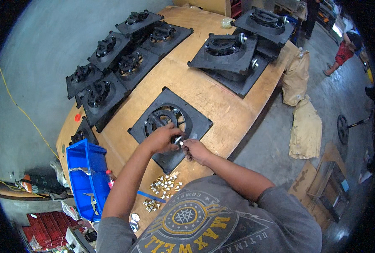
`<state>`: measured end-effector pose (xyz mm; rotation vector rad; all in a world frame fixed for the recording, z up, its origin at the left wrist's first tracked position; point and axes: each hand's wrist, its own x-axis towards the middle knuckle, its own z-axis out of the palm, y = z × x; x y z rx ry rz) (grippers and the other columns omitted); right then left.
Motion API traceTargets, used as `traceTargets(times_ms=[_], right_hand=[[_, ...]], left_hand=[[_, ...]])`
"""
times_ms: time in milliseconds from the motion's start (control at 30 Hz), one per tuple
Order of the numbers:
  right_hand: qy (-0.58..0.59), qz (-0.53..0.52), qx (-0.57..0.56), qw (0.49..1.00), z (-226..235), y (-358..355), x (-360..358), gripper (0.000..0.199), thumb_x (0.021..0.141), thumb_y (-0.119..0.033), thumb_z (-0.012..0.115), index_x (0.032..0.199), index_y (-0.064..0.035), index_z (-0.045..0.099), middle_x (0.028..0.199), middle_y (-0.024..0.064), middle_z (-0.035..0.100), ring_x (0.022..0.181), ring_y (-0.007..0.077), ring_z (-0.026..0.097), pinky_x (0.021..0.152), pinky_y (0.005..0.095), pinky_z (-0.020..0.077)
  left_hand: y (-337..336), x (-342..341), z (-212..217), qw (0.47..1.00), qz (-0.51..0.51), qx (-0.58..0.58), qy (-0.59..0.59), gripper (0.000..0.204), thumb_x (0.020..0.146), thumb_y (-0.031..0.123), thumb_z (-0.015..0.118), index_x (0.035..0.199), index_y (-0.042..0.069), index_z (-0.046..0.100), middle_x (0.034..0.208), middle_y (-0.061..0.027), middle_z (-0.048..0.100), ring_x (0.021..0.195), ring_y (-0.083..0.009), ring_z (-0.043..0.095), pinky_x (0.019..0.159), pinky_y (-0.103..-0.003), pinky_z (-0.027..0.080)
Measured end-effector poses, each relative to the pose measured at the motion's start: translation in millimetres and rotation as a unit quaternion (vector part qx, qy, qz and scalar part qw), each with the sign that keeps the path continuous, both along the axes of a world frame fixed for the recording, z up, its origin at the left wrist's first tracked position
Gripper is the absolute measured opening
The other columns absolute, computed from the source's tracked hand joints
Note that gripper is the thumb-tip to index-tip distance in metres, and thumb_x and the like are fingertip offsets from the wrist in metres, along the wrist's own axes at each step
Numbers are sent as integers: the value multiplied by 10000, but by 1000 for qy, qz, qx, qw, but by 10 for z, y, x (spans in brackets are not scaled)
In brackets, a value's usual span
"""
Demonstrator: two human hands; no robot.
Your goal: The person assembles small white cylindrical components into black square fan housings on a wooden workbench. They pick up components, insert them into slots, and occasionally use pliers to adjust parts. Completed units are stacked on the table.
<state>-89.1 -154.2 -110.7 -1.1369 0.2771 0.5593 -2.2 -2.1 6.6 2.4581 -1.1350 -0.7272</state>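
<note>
A black stove (198, 119) lies on the tabletop (234, 135); at its near right edge, the left hand (165, 138) grips a silvery disc (178, 140) while the right hand (196, 151) pinches what seems a small pale piece (181, 143).

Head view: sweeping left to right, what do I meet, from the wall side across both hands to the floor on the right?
Yellow cord → blue bin → left hand → right hand → tan sack-like bundle → black wheel.
</note>
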Motion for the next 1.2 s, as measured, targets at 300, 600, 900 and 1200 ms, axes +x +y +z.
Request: traceTargets(times_ms=[300, 600, 900, 1200], right_hand=[[-323, 39, -437, 838, 407, -73, -143, 339, 980, -322, 455, 918, -5, 559, 787, 233, 633, 791, 463, 612, 676, 548, 473], [69, 24, 110, 991, -47, -23, -42, 397, 1001, -400, 465, 925, -20, 552, 701, 64, 585, 620, 252, 594, 565, 422, 447], [-271, 22, -401, 875, 107, 44, -137, 403, 988, -399, 459, 948, -7, 539, 749, 176, 640, 742, 367, 646, 648, 498, 478], [-300, 54, -425, 853, 309, -46, -180, 386, 976, -387, 471, 961, -12, 562, 743, 178, 644, 607, 353, 609, 603, 455, 497]], left_hand=[[45, 11, -75, 999, -11, -31, -4, 530, 664, 154, 815, 1156, 115, 622, 1037, -147, 556, 965, -347, 581, 840, -416, 484], [30, 22, -45, 1000, -20, -19, -6, 537, 658, 152, 822, 1153, 109, 619, 1058, -151, 547, 982, -354, 579, 847, -422, 480], [35, 22, -49, 1000, -25, -6, -7, 551, 665, 145, 816, 1174, 117, 605, 1081, -148, 549, 1003, -349, 581, 862, -417, 485], [60, 48, -104, 1000, -19, -11, 15, 531, 667, 89, 790, 1162, 118, 601, 1100, -132, 561, 1021, -344, 578, 883, -410, 491]])
